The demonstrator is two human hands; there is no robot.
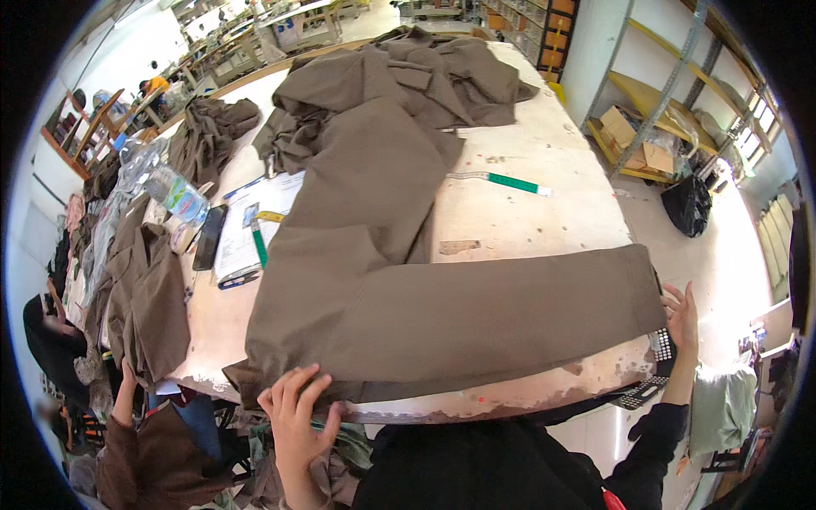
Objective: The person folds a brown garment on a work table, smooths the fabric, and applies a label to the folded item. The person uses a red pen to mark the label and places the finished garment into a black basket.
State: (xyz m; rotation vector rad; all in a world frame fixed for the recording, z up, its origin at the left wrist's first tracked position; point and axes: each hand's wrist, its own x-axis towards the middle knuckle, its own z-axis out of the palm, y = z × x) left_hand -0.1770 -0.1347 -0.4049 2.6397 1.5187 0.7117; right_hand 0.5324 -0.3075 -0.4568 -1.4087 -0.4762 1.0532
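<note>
A brown fabric garment (pixel 395 306) lies spread over the pale worktable (pixel 523 223), one long part stretched from left to right along the near edge. My left hand (pixel 299 408), fingers apart, touches the cloth at its lower left, by the table edge. At the right end, my right hand (pixel 681 313) is beside the cuff-like hem, its fingers partly behind the edge; whether it grips the cloth cannot be told. A green and white tape measure (pixel 513 183) lies beyond the long part. Further up the table is a heap of similar brown cloth (pixel 408 76).
At the left lie a clipboard with written papers (pixel 237 223), a phone (pixel 210 237), a plastic bottle (pixel 175 194) and more brown garments (pixel 150 299). A co-worker's hand (pixel 127 376) touches them. A metal shelf (pixel 663 95) and a black bag (pixel 688 207) stand right.
</note>
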